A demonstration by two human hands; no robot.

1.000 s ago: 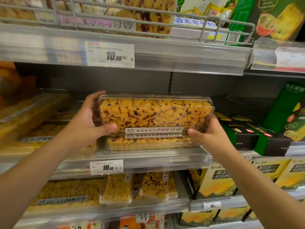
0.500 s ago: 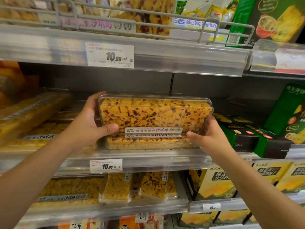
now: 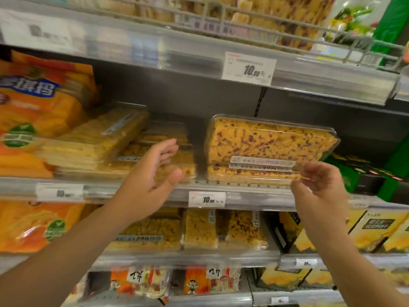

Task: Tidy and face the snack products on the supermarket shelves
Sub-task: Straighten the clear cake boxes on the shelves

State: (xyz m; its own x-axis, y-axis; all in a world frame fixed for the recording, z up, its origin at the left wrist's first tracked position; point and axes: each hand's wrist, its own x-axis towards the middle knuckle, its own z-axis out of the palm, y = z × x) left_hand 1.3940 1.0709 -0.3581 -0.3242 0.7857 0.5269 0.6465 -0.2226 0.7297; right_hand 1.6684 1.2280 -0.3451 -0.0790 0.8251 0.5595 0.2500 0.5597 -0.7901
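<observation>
Both hands have let go of the clear plastic box of yellow snack squares with red bits (image 3: 270,142), now stacked on the middle shelf (image 3: 243,191); left hand (image 3: 150,173) and right hand (image 3: 321,187) fingers loose, holding nothing, so that stack looks tidy.

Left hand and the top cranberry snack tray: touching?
Apart. The head view shows the left hand open, with bare shelf gap between it and the cranberry snack tray.

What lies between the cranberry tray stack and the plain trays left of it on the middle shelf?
Nothing: a bare dark gap separates the cranberry stack from the plain trays, seen in the head view.
</observation>
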